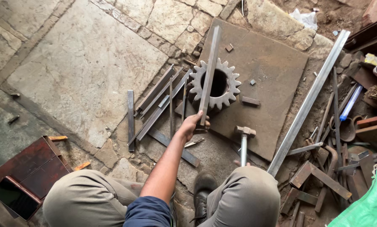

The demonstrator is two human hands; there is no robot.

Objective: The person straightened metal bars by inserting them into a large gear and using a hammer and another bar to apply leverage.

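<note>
Left hand (192, 125) is clenched round the near end of 1 flat steel bar (209, 75), which lies across the bore of the toothed gear (216, 85). Just beside the gear, toward the person, a hammer (244, 136) stands head-up; the right hand is hidden behind the knee, grip not determinable. Beside the gear, several cut strips (159, 98) lie loose. Judgement: bar positioned, not yet struck.

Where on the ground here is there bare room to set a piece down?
Free: the big stone slab left of the bar pile, and the steel plate right of the gear. Crowded: the scrap at right, and around the left hand and hammer.
</note>
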